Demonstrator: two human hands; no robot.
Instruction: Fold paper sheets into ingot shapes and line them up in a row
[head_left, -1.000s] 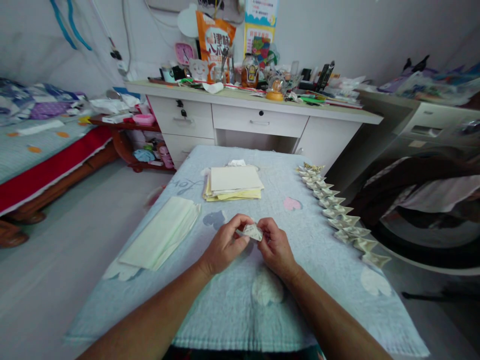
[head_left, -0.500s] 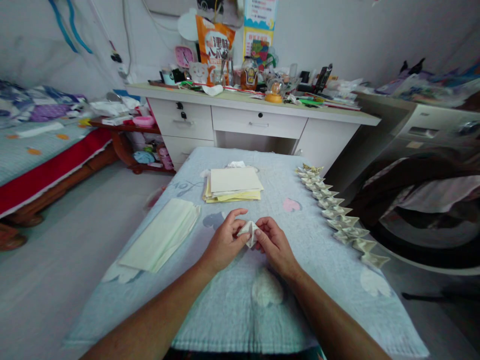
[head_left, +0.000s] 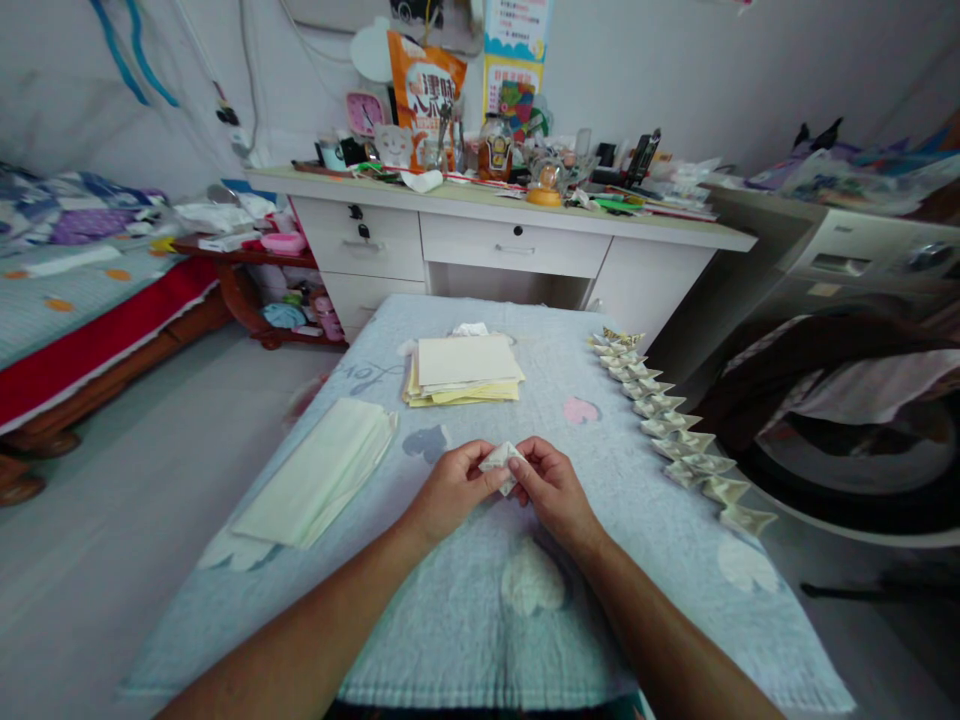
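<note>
A small piece of folded paper (head_left: 504, 459), whitish and roughly diamond-shaped, is held between both hands above the cloth-covered table. My left hand (head_left: 457, 484) pinches its left side with thumb and fingers. On the other side, my right hand (head_left: 553, 490) is closed on it, the thumb pressed across its front. Fingers hide part of the paper. Beyond the hands lies a stack of cream and yellow paper sheets (head_left: 471, 362). To the left rests a pile of pale green paper (head_left: 319, 472). Several folded paper pieces (head_left: 679, 425) stand in a row along the table's right side.
A blue patterned cloth (head_left: 420, 630) covers the table. Behind it stands a white desk (head_left: 517, 245) crowded with jars, packets and a pink clock (head_left: 365, 113). A washing machine (head_left: 847, 265) stands at the right, a bed (head_left: 90, 320) at the left.
The left fingers, raised and spread before, have curled down onto the folded paper. The paper has turned and appears flatter between the hands. The view has shifted slightly.
</note>
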